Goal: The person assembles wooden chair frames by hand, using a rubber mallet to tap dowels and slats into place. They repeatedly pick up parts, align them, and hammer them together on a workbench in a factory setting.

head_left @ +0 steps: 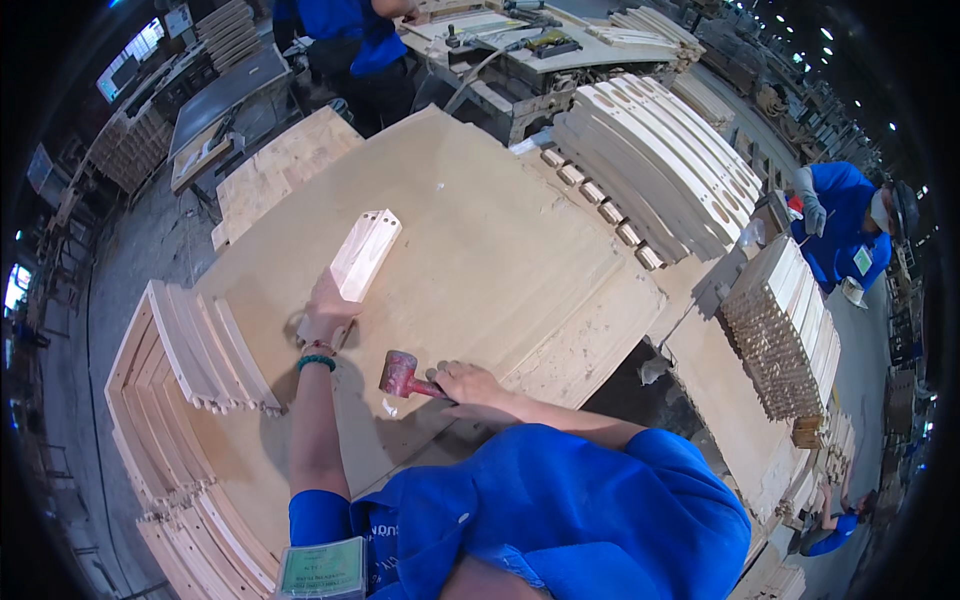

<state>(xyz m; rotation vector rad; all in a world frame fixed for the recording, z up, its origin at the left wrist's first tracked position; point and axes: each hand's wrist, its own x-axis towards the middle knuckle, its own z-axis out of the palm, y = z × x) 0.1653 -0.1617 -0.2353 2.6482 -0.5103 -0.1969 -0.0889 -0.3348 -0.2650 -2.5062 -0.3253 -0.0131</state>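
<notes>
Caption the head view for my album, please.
Left hand holding a pale wooden piece, right hand gripping a red mallet, at a broad worktable.

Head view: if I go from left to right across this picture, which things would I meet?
Curved wooden pieces, left hand, red mallet head, right hand, row of small wooden blocks, stack of wooden strips.

printed lines (335, 580) on the green badge (318, 568) — white lettering (386, 545) on the blue shirt (600, 505)
</notes>
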